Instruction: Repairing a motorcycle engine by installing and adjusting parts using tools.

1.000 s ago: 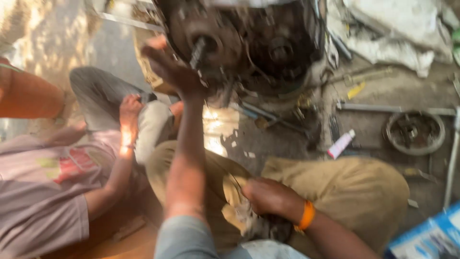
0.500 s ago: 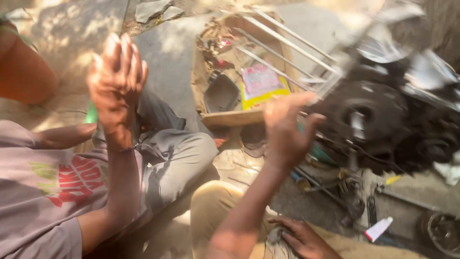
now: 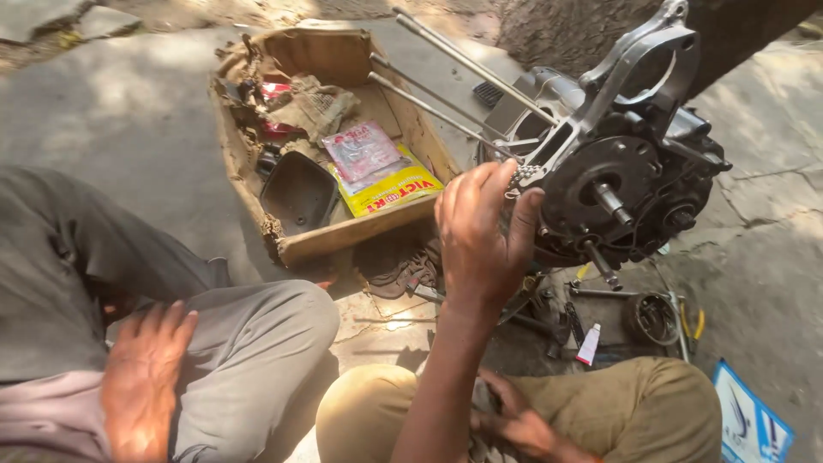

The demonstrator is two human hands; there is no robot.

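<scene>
My left hand (image 3: 480, 244) is raised in front of a dark motorcycle engine (image 3: 630, 184) that lies on the ground. Its thumb and fingertips pinch a small toothed metal part (image 3: 518, 176) right at the engine's left edge. Long steel studs (image 3: 446, 51) stick out of the engine toward the upper left. My right hand (image 3: 519, 424) rests low on my khaki trouser leg (image 3: 651, 411), its fingers over a dark rag (image 3: 478, 429); the frame edge cuts part of it off.
A torn cardboard box (image 3: 343, 236) holds a black tray, rags and yellow and pink packets. Tools, a round metal part (image 3: 651, 319) and a small white tube (image 3: 589, 345) lie under the engine. Another person in grey trousers sits at left, a hand (image 3: 141, 377) on the knee.
The view has swung and steadied, and the engine now sits right of centre. My left hand has closed in on the engine's left edge. The other person's raised hand has dropped to the knee.
</scene>
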